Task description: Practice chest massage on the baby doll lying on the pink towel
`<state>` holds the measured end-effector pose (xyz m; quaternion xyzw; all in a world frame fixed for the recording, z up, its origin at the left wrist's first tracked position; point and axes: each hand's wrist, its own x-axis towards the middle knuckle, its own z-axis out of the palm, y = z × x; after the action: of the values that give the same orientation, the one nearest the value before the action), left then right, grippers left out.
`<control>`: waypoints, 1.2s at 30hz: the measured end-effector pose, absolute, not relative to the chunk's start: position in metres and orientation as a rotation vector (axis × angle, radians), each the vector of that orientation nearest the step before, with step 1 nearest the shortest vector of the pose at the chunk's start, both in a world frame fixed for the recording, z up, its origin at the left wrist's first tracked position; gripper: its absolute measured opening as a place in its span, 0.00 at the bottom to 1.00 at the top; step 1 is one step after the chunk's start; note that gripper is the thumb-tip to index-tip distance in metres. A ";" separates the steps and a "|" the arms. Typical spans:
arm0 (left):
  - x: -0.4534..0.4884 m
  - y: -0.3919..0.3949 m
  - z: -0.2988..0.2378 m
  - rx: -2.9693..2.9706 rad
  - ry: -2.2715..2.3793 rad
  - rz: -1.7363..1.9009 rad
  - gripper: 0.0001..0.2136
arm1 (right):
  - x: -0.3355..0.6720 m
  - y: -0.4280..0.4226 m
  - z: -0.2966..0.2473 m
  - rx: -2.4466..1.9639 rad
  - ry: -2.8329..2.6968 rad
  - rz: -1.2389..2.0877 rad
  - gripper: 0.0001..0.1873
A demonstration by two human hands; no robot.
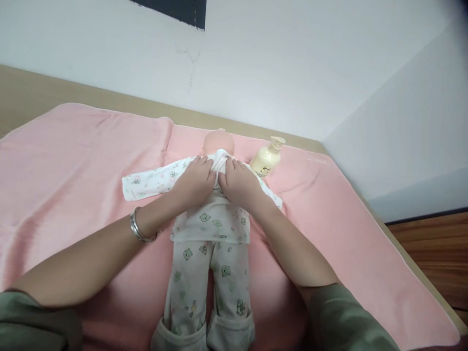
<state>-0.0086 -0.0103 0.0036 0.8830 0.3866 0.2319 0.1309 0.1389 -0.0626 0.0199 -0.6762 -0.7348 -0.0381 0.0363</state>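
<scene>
The left hand [197, 179] and right hand [239, 183] sit side by side, each with fingers closed on the upper front of the printed shirt [210, 224], neither nearer. The shirt covers a doll [218, 141] whose long axis runs from the pink blanket's [91, 146] far edge toward the person.

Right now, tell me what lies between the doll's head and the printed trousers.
In the head view, the printed top lies between the doll's head and the printed trousers; the left hand and right hand hold it near the neck.
</scene>
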 end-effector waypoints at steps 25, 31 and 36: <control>-0.004 0.007 0.001 2.414 1.247 0.627 0.12 | 0.133 -0.075 0.019 -1.974 -2.319 -0.183 0.33; 0.000 0.003 -0.015 2.441 1.374 0.787 0.10 | 0.131 -0.081 0.034 -1.933 -2.370 -0.104 0.29; 0.002 -0.001 -0.014 2.376 1.404 0.788 0.14 | 0.146 -0.053 0.029 -1.977 -2.167 0.208 0.29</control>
<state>0.0016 -0.0005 -0.0139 0.8203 0.4846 0.2721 0.1353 0.1464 -0.0531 0.0287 -0.6690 -0.7331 0.0705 0.1003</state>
